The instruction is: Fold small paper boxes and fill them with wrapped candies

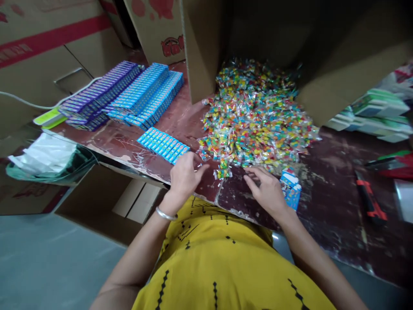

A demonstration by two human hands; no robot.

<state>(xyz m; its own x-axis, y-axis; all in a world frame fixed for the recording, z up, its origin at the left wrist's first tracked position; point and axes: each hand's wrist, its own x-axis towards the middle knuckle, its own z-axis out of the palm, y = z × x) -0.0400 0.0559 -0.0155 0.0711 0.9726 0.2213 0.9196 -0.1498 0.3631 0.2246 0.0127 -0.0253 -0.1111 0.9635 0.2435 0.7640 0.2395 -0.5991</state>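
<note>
A big heap of small clear sachets of coloured candy (258,116) spills from an open carton onto the dark red table (325,202). My left hand (184,176), fingers curled, rests at the table's near edge beside a short row of blue boxes (163,144); what it holds is hidden. My right hand (265,189) lies palm down with fingers stretched toward a small clump of sachets (222,172) at the heap's near edge. A few upright blue boxes (291,187) stand just right of that hand.
Long rows of purple boxes (98,92) and blue boxes (146,94) are stacked at the back left. An orange-and-black utility knife (368,198) lies at the right, green-white packs (371,114) behind it. The open carton (325,51) stands behind the heap. A bag of white plastic (45,157) sits left.
</note>
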